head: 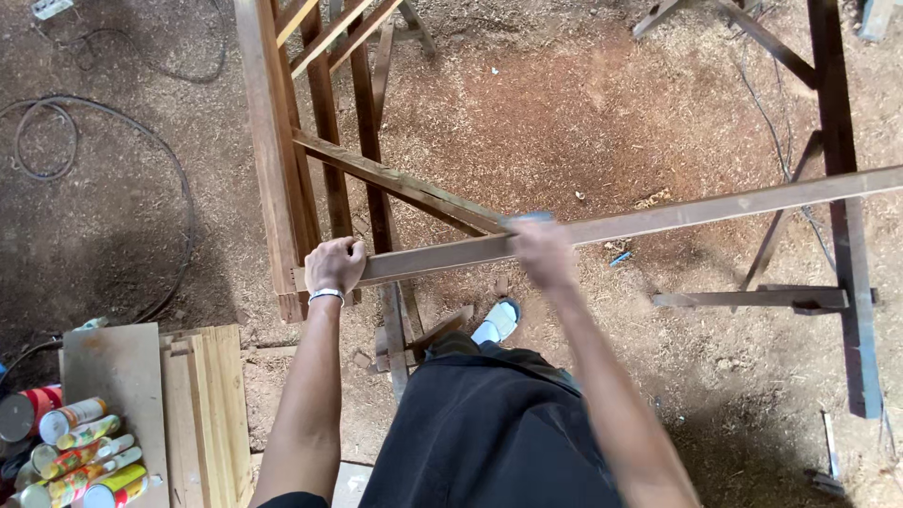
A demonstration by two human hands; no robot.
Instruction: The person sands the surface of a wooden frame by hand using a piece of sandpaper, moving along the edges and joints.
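- the long wooden batten [658,218] lies almost level across the view, from the near left end by the wooden frame [282,169] to the far right edge, resting on the frame and on a trestle [847,235] at the right.
- the left hand [334,265] is closed in a fist around the left end of the batten, a light band on its wrist.
- the right hand [541,252] is on the batten near its middle, very blurred; something small and bluish sits at its fingers, but i cannot tell what it is, and i cannot tell if this hand is closed or flat.
- the two hands are well apart along the same piece.
- i judge the batten stiff but thin and long, so it is rather light and can bend or swing at the free end; the surface looks rough, not slippery, maybe with splinters.
- the best hold seems near a supported point, one hand at the end, one near the middle.
- the ground [564,103] is covered with sawdust; spray cans [85,452] lie near left beside stacked boards [202,404], and a cable [113,122] lies coiled at far left.
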